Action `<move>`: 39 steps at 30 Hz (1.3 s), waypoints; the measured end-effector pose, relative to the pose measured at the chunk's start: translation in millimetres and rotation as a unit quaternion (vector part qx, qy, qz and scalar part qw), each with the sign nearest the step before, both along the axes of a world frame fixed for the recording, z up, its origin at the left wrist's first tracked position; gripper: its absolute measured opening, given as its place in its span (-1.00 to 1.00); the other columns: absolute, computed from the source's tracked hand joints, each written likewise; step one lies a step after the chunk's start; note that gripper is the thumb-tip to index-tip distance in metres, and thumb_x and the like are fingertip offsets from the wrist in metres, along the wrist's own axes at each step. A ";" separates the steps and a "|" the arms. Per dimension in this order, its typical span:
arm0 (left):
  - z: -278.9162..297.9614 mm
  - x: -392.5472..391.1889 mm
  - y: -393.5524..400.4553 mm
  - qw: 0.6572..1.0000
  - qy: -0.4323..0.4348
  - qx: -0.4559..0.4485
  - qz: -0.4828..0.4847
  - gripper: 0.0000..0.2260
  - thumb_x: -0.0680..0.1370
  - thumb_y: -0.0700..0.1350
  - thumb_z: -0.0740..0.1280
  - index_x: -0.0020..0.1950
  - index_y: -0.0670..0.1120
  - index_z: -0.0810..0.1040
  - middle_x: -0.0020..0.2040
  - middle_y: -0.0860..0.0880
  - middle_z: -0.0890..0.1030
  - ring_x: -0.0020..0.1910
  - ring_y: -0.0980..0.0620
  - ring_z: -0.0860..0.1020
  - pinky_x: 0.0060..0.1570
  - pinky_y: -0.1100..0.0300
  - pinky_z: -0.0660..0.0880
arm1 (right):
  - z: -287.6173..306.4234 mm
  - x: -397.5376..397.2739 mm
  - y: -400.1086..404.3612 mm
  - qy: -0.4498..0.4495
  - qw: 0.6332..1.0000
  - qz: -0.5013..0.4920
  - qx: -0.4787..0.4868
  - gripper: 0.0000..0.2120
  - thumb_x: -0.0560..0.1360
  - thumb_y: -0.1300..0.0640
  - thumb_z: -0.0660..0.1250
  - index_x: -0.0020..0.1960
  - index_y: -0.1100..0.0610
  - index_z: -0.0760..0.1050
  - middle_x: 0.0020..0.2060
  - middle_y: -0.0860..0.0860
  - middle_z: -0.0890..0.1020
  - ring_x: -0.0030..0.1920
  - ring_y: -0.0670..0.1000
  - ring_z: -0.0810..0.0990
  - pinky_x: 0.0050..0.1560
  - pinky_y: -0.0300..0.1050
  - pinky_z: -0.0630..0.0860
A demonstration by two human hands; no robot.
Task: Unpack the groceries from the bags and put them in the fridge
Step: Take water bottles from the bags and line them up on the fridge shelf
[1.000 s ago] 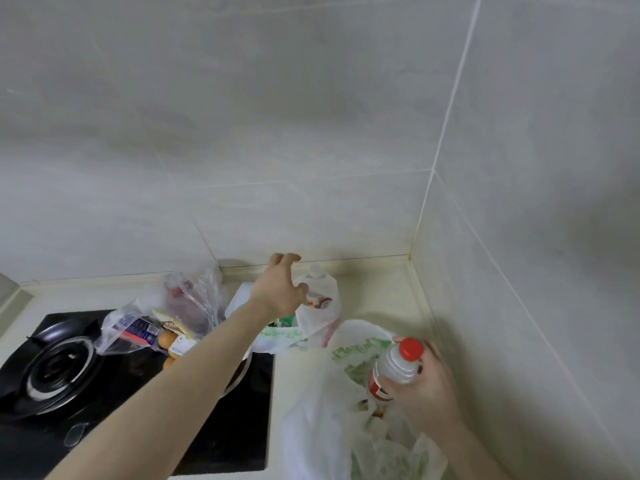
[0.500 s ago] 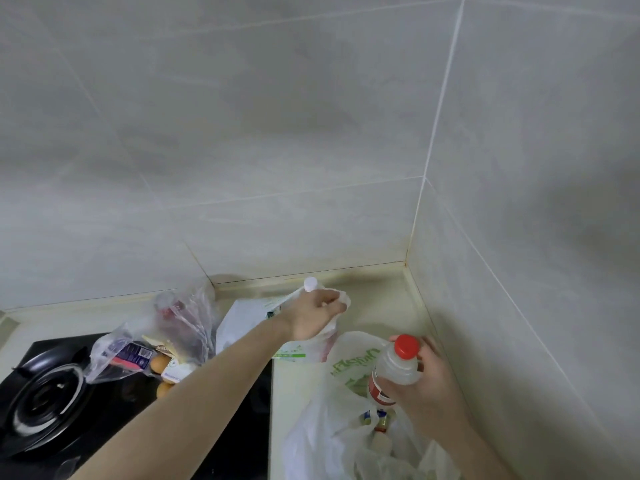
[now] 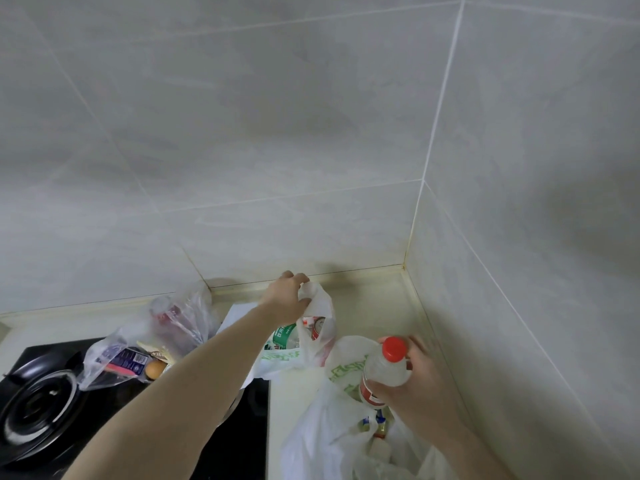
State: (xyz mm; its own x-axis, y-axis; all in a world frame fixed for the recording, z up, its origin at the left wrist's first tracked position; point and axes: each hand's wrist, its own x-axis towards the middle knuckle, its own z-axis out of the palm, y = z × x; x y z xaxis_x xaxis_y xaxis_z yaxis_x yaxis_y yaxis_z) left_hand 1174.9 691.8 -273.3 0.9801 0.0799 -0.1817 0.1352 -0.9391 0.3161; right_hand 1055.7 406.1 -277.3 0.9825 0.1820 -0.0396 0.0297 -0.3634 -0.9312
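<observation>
A cream countertop [image 3: 374, 306] runs into a corner of pale grey tiled walls [image 3: 277, 133], with a black gas hob [image 3: 41, 403] set into its left end. Three plastic bags sit on it. A clear bag [image 3: 173, 323] lies across the hob's back edge, showing an egg [image 3: 154, 370] and a dark printed packet [image 3: 130, 358]. A white bag [image 3: 313, 327] stands near the back edge, just right of the hob, with a green-labelled bottle [image 3: 284, 336] visible inside. A second white bag with green print [image 3: 332, 420] sits at the front, close to the right-hand wall, small bottles showing in its mouth. The person's left hand [image 3: 285, 299] reaches across the hob and pinches the top of the back white bag, fingers curled into the plastic. The right hand [image 3: 420, 386] grips a clear red-capped bottle [image 3: 382, 368] upright above the front bag's opening.
</observation>
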 end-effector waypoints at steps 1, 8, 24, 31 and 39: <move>-0.2 2.2 -2.3 1.000 -0.005 0.004 -0.005 -0.63 0.56 0.02 0.37 0.37 0.05 0.50 0.19 -0.03 0.52 0.10 -0.13 0.59 0.10 -0.02 0.56 | 0.9 0.4 0.3 -0.002 1.000 0.001 -0.004 -0.51 0.20 0.21 0.60 0.01 -0.17 0.56 -0.01 -0.24 0.54 -0.02 -0.14 0.62 -0.05 -0.21 0.62; 2.2 12.6 -13.8 0.999 -0.008 0.051 -0.016 -0.74 0.60 -0.02 0.34 0.25 -0.09 0.53 0.17 -0.09 0.52 0.14 -0.21 0.57 0.07 -0.04 0.52 | 3.0 3.4 -3.2 -0.018 1.000 -0.001 -0.012 -0.50 0.20 0.14 0.61 0.05 -0.18 0.55 0.03 -0.24 0.55 0.01 -0.14 0.63 0.00 -0.13 0.64; 99.0 -31.8 11.7 0.979 -0.203 -0.022 -0.008 -0.76 0.59 -0.18 0.39 0.26 -0.11 0.56 0.16 -0.08 0.52 -0.17 -0.12 0.57 0.01 0.05 0.51 | 21.0 -2.3 -5.3 -0.069 0.998 0.010 -0.006 -0.48 0.23 0.15 0.65 0.08 -0.18 0.57 0.03 -0.20 0.58 0.09 -0.17 0.59 0.09 -0.13 0.59; 138.0 -82.5 15.1 0.959 -0.278 -0.046 0.019 -0.78 0.58 -0.23 0.41 0.22 -0.10 0.60 0.08 -0.03 0.52 -0.26 -0.03 0.50 -0.05 0.10 0.49 | 35.8 -9.7 -2.2 -0.101 0.995 0.017 -0.014 -0.49 0.23 0.09 0.64 0.09 -0.19 0.55 0.06 -0.21 0.56 0.11 -0.15 0.59 0.10 -0.07 0.60; 160.9 -172.4 13.5 0.942 -0.320 -0.091 0.050 -0.77 0.60 -0.20 0.40 0.23 0.01 0.59 0.09 0.09 0.53 -0.29 0.09 0.53 -0.17 0.20 0.45 | 62.4 -25.2 15.8 -0.122 0.991 0.060 0.013 -0.55 0.23 0.11 0.63 0.04 -0.19 0.59 0.03 -0.18 0.56 0.10 -0.09 0.60 0.13 0.09 0.57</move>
State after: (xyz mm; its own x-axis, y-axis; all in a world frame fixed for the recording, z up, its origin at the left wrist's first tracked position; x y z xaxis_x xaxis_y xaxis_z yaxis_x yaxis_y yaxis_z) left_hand 1002.6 705.3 -112.4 0.8828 0.2020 0.4241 -0.0527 -0.8545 0.5168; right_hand 1030.5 421.9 -214.9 0.9336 0.2956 0.2025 0.2963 -0.3193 -0.9001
